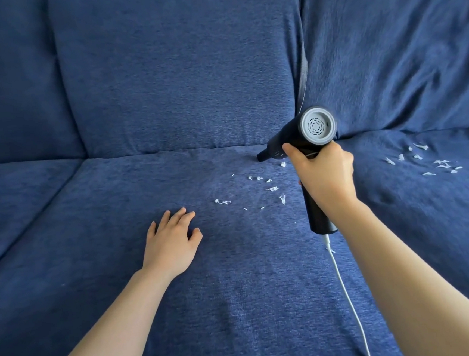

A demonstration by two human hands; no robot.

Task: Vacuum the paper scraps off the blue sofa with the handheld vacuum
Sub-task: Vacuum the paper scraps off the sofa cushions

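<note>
On the near seat cushion of the sofa (238,305), two bare forearms reach in from the bottom edge. White cord (347,295) runs from the bottom edge up the right side of that cushion into the base of the vacuum (307,148) handle. Left hand (172,237) lies palm-down and flat on the fabric, fingers spread, holding nothing, left of centre. Right hand (325,175) is wrapped tight round the black handle, thumb up near the body; handle end sticks out below the wrist. The two hands are well apart.

Between and just beyond the hands: loose cluster of small white scraps (271,188) on the middle cushion, some just left of the handle. Vacuum body is tilted, grey vented rear cap facing the camera, black nozzle pointing down-left, tip at or just above the cushion near the back crease; contact can't be told. One scrap sits just below the nozzle.

Right cushion: second scatter of scraps (439,165), spreading toward the right edge. Far side: back cushions, right one wrinkled.
</note>
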